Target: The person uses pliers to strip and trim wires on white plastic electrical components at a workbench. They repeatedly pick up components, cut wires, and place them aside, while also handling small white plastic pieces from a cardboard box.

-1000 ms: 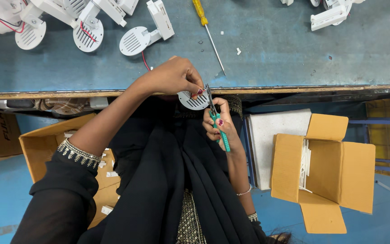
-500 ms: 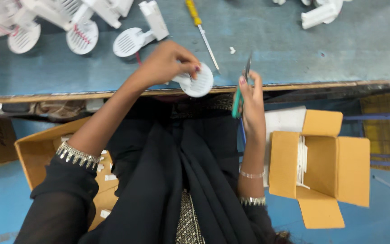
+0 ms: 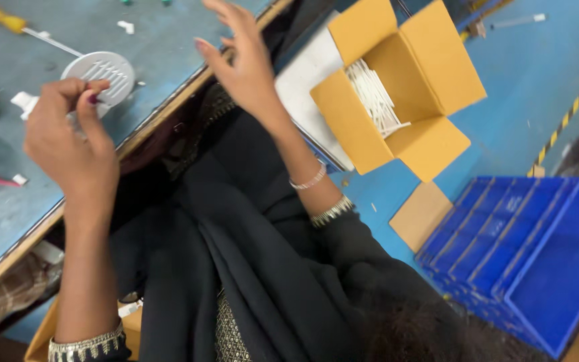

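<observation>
My left hand [image 3: 68, 144] pinches the near edge of a white round grille disc [image 3: 102, 70], which lies on the blue worktable [image 3: 8, 214] close to its wooden front edge. My right hand [image 3: 239, 64] is raised above the table edge to the right of the disc. Its fingers are spread and nothing shows in them. The green-handled tool is not in sight. Both wrists wear bangles, and black clothing fills the middle of the view.
A yellow-handled screwdriver [image 3: 1, 19] lies at the table's far left. An open cardboard box [image 3: 430, 137] holding white sticks [image 3: 373, 97] stands on the floor to the right, beside stacked blue crates [image 3: 531, 255]. A flat cardboard piece [image 3: 420, 214] lies between them.
The view has swung and tilted right. My right hand no longer shows the green-handled tool and has opened. My left hand still holds the disc at the table edge.
</observation>
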